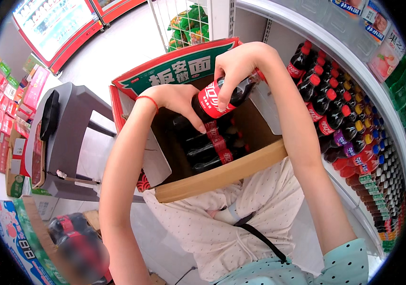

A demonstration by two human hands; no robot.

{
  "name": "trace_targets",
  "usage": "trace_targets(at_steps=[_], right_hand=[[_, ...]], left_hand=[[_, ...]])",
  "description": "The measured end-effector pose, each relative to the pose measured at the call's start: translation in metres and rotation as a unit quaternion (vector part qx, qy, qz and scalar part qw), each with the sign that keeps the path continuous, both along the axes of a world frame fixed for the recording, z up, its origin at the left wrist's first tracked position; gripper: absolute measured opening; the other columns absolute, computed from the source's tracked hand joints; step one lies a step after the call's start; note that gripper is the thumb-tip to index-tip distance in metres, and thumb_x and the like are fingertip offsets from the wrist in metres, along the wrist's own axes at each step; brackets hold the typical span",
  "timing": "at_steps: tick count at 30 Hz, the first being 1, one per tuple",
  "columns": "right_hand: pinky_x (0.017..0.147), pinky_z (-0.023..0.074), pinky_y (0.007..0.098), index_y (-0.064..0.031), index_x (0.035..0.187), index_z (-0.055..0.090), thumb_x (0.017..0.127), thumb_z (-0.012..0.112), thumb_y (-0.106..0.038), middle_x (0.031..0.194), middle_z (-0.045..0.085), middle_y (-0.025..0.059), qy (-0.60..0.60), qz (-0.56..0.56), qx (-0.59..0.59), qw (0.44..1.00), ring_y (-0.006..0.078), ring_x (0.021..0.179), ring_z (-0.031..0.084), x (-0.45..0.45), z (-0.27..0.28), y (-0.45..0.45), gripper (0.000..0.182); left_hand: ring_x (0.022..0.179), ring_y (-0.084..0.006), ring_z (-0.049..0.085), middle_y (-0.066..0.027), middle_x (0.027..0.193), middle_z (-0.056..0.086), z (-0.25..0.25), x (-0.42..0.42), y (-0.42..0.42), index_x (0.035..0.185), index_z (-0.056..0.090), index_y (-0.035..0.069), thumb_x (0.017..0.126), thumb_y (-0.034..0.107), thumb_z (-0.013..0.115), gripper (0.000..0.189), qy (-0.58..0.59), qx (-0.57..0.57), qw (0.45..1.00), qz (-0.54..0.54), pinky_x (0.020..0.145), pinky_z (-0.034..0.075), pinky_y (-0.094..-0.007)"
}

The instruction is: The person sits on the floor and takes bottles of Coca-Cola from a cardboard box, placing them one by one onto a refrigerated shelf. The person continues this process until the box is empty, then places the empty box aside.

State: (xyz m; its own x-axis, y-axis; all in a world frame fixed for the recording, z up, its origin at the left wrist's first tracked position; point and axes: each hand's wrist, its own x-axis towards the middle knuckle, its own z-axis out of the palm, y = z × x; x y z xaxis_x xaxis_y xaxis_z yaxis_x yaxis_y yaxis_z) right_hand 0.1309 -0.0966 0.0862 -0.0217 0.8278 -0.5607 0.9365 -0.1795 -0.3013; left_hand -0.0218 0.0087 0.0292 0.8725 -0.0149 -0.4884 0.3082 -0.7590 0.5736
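A plastic cola bottle with a red label [210, 99] is held tilted above an open cardboard carton [220, 174]. My right hand [240, 67] grips it around the label and upper body, its red cap pointing up to the right. At the bottle's base is my left hand [178, 101], thumb on the near side and fingers partly hidden behind. More cola bottles [217, 142] lie on their sides inside the carton, caps to the right. The carton rests at my lap, its printed flap [185, 66] raised on the far side.
To the right, a refrigerated display shelf [348, 192] holds rows of drinks, including upright cola bottles [327, 103]. A grey plastic stool [71, 142] with a phone on it stands left. Wrapped bottles [71, 228] sit lower left. Glass-door coolers [57, 28] stand beyond.
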Motion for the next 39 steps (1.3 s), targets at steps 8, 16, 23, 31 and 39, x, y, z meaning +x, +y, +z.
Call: trace_targets(at_steps=[8,16,23,31,39], right_hand=[[0.045,0.0416,0.0246,0.0002,0.086,0.068,0.066,0.071,-0.055,0.059,0.056,0.0025,0.002,-0.07,0.122,0.99,0.0095,0.052,0.054,0.002,0.029,-0.037,0.059],[0.044,0.0382,0.0161,-0.002,0.102,0.062,0.086,0.062,-0.023,0.074,0.063,0.0019,0.202,-0.117,0.326,0.916,0.0019,0.053,0.051,0.046,0.036,-0.076,0.026],[0.058,0.0421,0.0184,0.0007,0.111,0.058,0.088,0.059,-0.026,0.097,0.065,0.0095,0.384,-0.085,0.503,0.77,0.0067,0.069,0.054,0.047,0.012,-0.06,0.035],[0.089,0.0462,0.0359,0.0005,0.097,0.061,0.091,0.052,-0.031,0.099,0.064,0.0132,0.569,-0.045,0.491,0.658,0.0212,0.095,0.061,0.007,-0.001,-0.03,0.033],[0.085,0.0422,0.0389,-0.0085,0.062,0.043,0.094,0.045,-0.026,0.068,0.056,0.0109,0.561,-0.125,0.596,0.561,0.0274,0.081,0.057,-0.016,0.008,-0.06,0.036]], left_hand=[[0.068,-0.0211,0.062,-0.0118,0.072,0.064,0.018,-0.005,0.005,0.079,0.064,-0.002,0.051,0.033,0.077,0.047,-0.168,0.09,0.981,0.04,0.065,0.048,-0.0298],[0.067,-0.0239,0.061,-0.014,0.072,0.063,0.021,-0.008,0.006,0.084,0.062,-0.007,0.054,0.036,0.076,0.054,-0.312,0.083,0.942,0.091,0.067,0.049,-0.031],[0.071,-0.024,0.063,-0.0147,0.076,0.065,0.013,-0.005,0.008,0.085,0.062,-0.006,0.055,0.037,0.078,0.055,-0.365,0.054,0.926,0.076,0.071,0.049,-0.0318],[0.073,-0.0149,0.059,-0.0085,0.081,0.064,0.03,-0.006,-0.007,0.093,0.06,-0.003,0.059,0.03,0.079,0.051,-0.414,0.033,0.906,0.086,0.077,0.048,-0.03],[0.104,-0.0324,0.055,-0.0201,0.11,0.057,0.03,-0.002,-0.027,0.118,0.048,-0.002,0.061,0.048,0.078,0.081,-0.438,0.191,0.878,0.027,0.095,0.04,-0.0379]])
